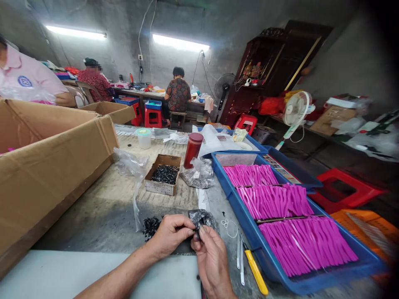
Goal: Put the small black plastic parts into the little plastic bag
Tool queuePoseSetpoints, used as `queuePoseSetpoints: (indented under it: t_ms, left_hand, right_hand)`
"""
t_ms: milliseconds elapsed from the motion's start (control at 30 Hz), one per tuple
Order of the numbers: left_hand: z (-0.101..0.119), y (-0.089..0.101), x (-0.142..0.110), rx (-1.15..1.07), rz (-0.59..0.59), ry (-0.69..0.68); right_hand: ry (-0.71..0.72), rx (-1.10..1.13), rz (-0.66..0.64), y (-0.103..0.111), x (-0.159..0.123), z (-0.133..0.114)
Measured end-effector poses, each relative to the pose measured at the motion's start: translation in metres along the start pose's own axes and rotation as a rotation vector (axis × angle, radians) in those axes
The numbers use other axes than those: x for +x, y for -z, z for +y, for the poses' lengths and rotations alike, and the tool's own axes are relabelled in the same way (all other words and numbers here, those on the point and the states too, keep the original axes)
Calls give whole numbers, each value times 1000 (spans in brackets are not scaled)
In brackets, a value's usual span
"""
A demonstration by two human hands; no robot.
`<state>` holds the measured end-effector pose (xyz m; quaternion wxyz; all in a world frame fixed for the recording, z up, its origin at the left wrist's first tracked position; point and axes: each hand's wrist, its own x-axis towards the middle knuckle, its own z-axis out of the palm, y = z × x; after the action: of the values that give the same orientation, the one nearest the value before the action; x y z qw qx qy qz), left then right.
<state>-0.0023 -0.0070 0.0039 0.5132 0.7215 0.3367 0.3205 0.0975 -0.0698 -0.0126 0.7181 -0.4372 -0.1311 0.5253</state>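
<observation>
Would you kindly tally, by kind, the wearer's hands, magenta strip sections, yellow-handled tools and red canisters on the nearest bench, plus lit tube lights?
Left hand and right hand: 2
Magenta strip sections: 3
Yellow-handled tool: 1
Red canister: 1
Lit tube lights: 2
Total: 9

Site is judged to be a small handwork workshop. Bare grey walls (124, 33) are lit by tube lights (76, 33). On the stained near surface (93, 222), loose black parts (151, 226) are heaped; more are held in a box (160, 188). A yellow-handled tool (255, 272) is laid beside a blue tray (229, 193), in which pink strips (282, 201) are packed in rows. The left side is taken up by a large carton (56, 166). At the back, a long surface (158, 95) is occupied by a seated co-worker (178, 93). Red stools (153, 118) and a fan (296, 109) are also noted.
</observation>
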Motion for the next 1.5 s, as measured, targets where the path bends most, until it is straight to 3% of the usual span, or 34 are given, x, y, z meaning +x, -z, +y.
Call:
queuePoseSetpoints:
  t_ms: [467,1267,1400,1500]
  left_hand:
    - [-1,0,0,-13,-35,-36]
    - [0,1,1,-96,-45,39]
    - [-2,7,1,-89,14,60]
    - [-2,21,6,-63,145,88]
  right_hand:
    - [56,-131,25,-1,-1,2]
    - [54,-224,20,2,3,7]
    - [18,-244,-34,0,-1,0]
    - [17,-265,-60,7,1,-9]
